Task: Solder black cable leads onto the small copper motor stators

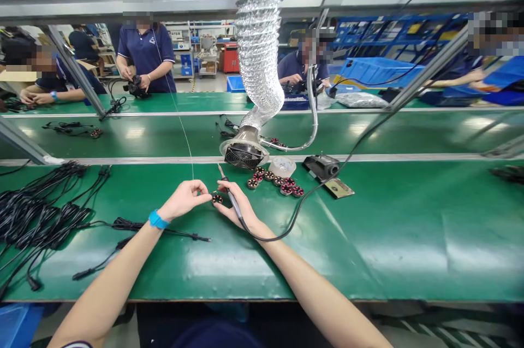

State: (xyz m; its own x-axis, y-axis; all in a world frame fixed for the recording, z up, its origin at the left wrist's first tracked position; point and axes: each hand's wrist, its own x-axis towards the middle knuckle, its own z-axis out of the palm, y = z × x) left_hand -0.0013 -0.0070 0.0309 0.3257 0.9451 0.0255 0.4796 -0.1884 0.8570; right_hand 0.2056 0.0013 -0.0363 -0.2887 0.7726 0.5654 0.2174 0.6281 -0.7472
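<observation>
"Green bench top (393,233) under both hands; so where's the piece being worked on?"

"That small round wound part (217,200) sits between the fingertips of the two hands, below the black fan (244,155) on its foil duct (262,25)"

"And the fingers, how do they stand?"

"The right hand (237,207) is closed around a soldering iron (233,201), its thumb reaching to the part's near edge. The left hand (186,199) has thumb and forefinger drawn together just at the part's other side; whether they pinch the part or something finer, I can't tell. A thin pale wire (180,118) hangs down to that hand, and its grip on it is hidden too"

"Which step would you call this?"

"Setting up the part for a joint, I'd judge. The iron's tip points away from the hands, off the part, so no heat seems to be going in"

"Then what does the next move call for?"

"Probably a steady hold on the part while the iron is turned until its tip meets the right spot, with the thin wire fed in there. Fingertips are close, so care with the hot end. More such parts (285,190) lie grouped beside the tape roll (282,166), near the iron stand (321,167)"
</observation>
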